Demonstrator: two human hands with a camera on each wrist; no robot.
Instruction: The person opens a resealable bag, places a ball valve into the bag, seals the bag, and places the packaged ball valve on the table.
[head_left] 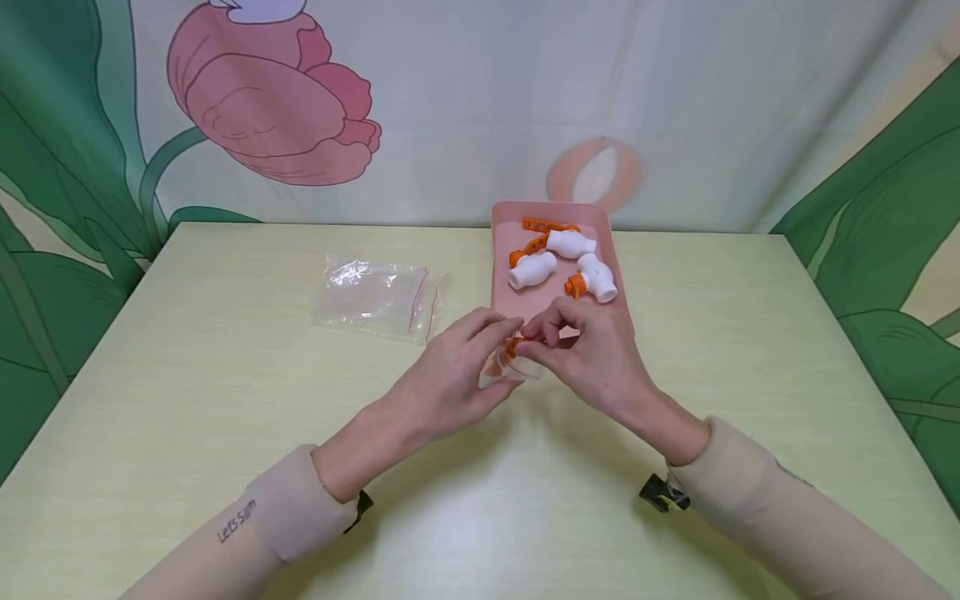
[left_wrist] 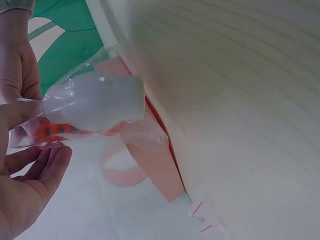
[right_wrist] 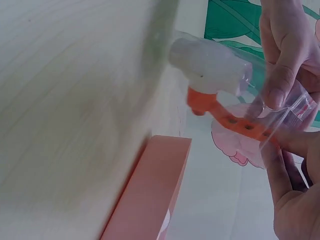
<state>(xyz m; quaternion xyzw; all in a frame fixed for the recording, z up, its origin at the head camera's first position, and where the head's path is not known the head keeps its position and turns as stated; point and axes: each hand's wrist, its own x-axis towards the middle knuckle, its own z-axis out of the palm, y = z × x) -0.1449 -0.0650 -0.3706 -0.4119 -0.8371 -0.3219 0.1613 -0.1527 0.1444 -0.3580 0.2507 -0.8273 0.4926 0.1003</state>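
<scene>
- Nearest me: two beige sleeves (head_left: 795,504), lettering printed on the left one; a small black device (head_left: 663,493) under each cuff.
- Left hand (head_left: 457,367): thumb and fingers pinching a clear bag (left_wrist: 150,136) near its mouth.
- Right hand (head_left: 600,358): thumb and forefinger pinched together on the bag's mouth, by the end of the orange strip (right_wrist: 245,126).
- Bag sits between the hands, just short of the tray; inside, a white piece (right_wrist: 210,62) beside that strip. Cannot tell whether its lower end touches the table.
- Table (head_left: 240,375): pale yellow-green, faint wood grain, soft arm shadows on the near half.
- Left of the tray, lying flat: clear zip film (head_left: 367,292), glossy, two red seal lines.
- Pink tray (head_left: 516,304) reaching to the table's far edge. Contents: three white fittings (head_left: 570,243), orange strips (head_left: 550,225) and a short orange part (head_left: 575,286).
- Behind: a pale curtain (head_left: 465,67), printed with a large pink flower (head_left: 270,100), a pink ring (head_left: 557,177) and green leaves (head_left: 885,275) either side.
</scene>
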